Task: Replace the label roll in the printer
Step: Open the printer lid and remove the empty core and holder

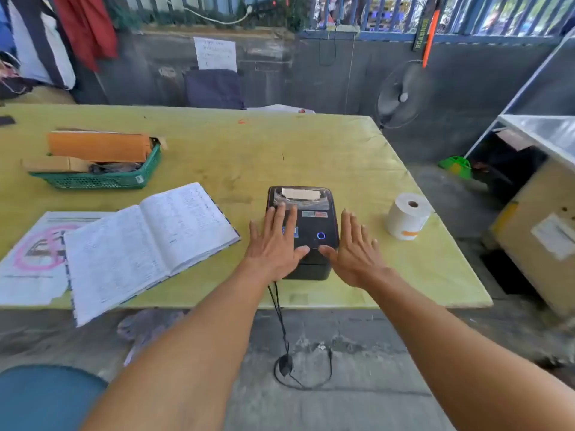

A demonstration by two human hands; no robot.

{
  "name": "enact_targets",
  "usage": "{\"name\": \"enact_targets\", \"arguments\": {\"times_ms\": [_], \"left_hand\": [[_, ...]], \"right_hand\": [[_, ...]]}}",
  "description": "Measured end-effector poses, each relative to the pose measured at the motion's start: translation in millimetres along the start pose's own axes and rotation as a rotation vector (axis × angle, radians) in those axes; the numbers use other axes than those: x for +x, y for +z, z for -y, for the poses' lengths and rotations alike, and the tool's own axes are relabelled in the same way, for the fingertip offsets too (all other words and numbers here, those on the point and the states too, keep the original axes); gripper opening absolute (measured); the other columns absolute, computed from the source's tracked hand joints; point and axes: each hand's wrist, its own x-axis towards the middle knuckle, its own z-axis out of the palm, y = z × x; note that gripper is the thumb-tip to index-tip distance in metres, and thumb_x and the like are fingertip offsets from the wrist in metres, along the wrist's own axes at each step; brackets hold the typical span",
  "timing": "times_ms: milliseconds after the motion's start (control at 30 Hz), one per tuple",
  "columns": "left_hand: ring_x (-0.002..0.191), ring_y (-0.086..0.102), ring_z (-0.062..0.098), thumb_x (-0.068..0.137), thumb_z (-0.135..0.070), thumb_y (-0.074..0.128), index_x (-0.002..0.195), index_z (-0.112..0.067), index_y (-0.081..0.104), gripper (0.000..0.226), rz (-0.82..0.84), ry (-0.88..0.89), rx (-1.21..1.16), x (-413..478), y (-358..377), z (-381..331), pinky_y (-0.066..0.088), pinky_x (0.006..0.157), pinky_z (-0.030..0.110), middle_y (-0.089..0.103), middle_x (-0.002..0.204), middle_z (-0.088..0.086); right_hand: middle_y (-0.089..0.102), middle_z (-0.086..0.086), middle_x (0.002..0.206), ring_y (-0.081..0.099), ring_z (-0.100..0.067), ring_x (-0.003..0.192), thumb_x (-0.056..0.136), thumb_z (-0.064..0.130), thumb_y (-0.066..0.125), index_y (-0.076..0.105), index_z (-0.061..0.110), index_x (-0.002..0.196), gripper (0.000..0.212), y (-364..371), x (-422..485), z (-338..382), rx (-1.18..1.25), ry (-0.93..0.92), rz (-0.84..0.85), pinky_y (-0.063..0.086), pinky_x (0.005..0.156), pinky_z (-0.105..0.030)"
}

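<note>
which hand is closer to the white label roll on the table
Right. The right hand is beside the printer, at its right edge, apart from the label roll further right. The left hand lies flat over the printer's left side, farther from the roll.

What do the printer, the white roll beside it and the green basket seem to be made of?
Printer: black plastic, glossy by the reflections on its lid, with a clear window over paper inside. White roll: matte paper wound on a brown core, probably cardboard. Green basket: moulded plastic, judging by its perforated mesh wall.
</note>
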Motion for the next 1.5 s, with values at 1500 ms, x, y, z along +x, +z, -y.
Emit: {"name": "enact_targets", "arguments": {"times_ms": [1500], "left_hand": [[0.144, -0.022, 0.030, 0.095, -0.062, 0.021, 0.150, -0.005, -0.013, 0.086, 0.059, -0.085, 0.018, 24, 52, 3, 0.006, 0.120, 0.048, -0.020, 0.159, 0.014]], "right_hand": [[0.049, -0.012, 0.141, 0.049, -0.030, 0.125, 0.091, 0.041, 0.065, 0.026, 0.011, 0.147, 0.074, 53, 50, -46, 0.434, -0.139, 0.041, 0.046, 0.096, -0.043]]}}
